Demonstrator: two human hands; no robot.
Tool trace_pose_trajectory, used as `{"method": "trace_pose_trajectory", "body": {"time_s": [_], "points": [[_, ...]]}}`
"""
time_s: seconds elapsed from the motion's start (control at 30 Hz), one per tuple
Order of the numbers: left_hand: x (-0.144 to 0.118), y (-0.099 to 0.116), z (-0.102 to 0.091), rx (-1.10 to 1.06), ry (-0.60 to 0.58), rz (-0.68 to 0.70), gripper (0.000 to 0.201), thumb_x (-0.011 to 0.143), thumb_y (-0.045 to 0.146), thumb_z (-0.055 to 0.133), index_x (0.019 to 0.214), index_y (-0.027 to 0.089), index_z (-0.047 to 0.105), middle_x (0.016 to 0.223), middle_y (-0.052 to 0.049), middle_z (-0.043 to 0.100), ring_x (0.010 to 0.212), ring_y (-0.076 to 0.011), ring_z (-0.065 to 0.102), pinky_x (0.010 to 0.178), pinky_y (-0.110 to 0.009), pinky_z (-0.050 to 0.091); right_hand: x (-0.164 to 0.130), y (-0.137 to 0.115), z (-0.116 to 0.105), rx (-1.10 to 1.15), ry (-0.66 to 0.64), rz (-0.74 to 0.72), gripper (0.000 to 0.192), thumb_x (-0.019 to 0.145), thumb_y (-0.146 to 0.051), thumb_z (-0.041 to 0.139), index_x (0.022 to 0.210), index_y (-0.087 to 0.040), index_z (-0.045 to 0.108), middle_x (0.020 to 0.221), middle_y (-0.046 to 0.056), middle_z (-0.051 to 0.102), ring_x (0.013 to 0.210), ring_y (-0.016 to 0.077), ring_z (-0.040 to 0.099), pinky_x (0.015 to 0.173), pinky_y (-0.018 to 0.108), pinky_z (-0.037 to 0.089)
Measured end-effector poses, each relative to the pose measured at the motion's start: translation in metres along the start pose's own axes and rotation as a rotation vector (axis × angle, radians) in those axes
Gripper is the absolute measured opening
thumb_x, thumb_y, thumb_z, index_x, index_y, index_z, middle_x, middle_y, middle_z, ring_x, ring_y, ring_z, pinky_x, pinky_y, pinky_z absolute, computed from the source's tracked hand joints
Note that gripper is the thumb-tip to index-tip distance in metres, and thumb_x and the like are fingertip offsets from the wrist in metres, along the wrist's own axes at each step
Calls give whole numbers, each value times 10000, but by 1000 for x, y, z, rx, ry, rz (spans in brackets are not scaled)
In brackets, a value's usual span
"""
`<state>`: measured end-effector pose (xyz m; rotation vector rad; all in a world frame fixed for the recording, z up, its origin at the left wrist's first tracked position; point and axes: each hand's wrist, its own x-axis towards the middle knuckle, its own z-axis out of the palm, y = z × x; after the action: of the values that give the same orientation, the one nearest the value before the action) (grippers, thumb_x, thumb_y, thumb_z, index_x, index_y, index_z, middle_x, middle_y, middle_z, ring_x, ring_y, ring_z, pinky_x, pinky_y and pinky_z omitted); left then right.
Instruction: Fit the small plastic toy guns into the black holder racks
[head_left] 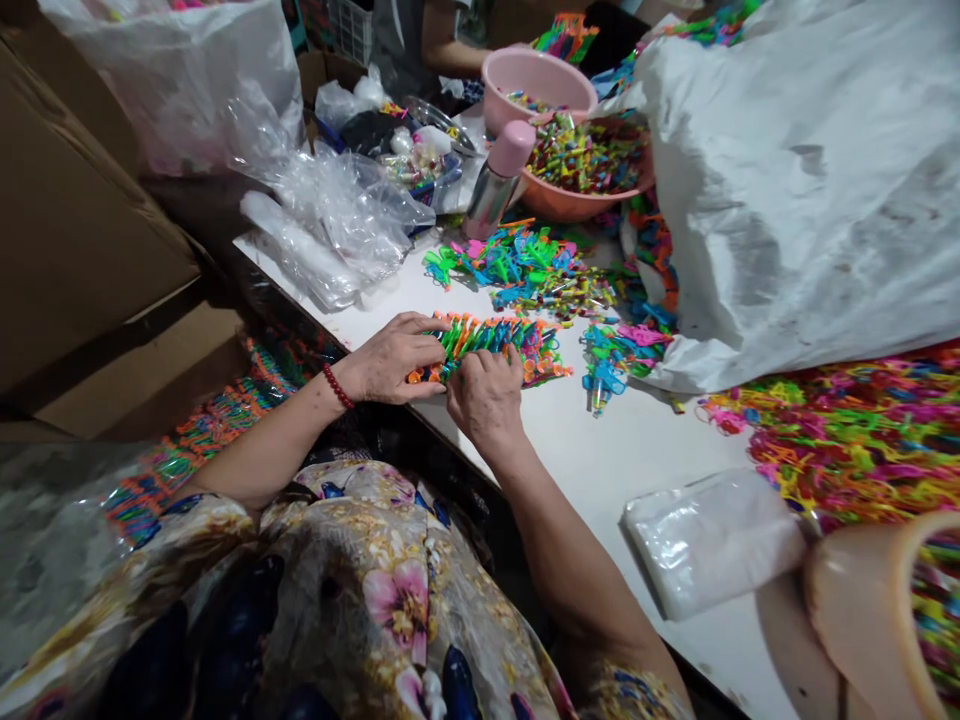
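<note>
A neat row of small colourful plastic toys (480,338) with orange ends lies at the near edge of the white table (600,450). My left hand (397,358), with a red bead bracelet on its wrist, grips the row's left end, thumb on the near side and fingers over the far side. My right hand (489,392) is closed with curled fingers against the near side of the same row, its fingertips partly hidden. Just beyond lies a loose heap of green and blue plastic pieces (517,260). A smaller cluster of pieces (626,345) sits to the right.
A flask with a pink cap (496,175) stands before an orange basin (562,205) and a pink basin (536,75). Clear plastic bags (330,230) lie left; a large white sack (802,200) fills the right. Another person's arm (450,45) is at the back.
</note>
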<state>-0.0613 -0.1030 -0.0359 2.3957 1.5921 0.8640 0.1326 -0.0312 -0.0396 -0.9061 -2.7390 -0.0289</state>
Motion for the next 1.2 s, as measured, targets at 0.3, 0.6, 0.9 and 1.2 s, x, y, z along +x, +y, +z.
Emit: {"method": "trace_pose_trajectory", "body": {"time_s": [0.3,0.6,0.9,1.2], "points": [[0,-2,3,24,13,27,253,946,445,622,997,214,713,1255,-92,756,1411,-312,537,1170,-494,338,2,9,-6,-53,-72,-50,192,1001,-330,532,997,-206,678,955,102,659,999,299,534,1197,679,203],[10,2,1,103,-68,75,343,944,482,652,1125,195,700,1509,-123,614,1491,-361,454,1124,-528,311,-2,10,-5,-18,-84,-38,200,990,-288,523,1076,-218,689,1121,108,639,1073,288,512,1230,647,153],[11,4,-1,240,-65,128,315,985,495,621,995,190,697,1348,-120,706,1508,-359,433,1089,-498,344,-7,10,0,0,-37,-71,149,958,-228,549,1026,-238,682,1054,70,642,1033,264,512,1244,620,136],[11,3,-1,255,-75,145,340,1001,515,599,1030,193,701,1267,-101,732,1514,-353,424,1103,-487,356,-5,14,-1,-19,17,-59,142,967,-213,536,978,-227,677,1001,70,650,1002,263,522,1223,590,178]]}}
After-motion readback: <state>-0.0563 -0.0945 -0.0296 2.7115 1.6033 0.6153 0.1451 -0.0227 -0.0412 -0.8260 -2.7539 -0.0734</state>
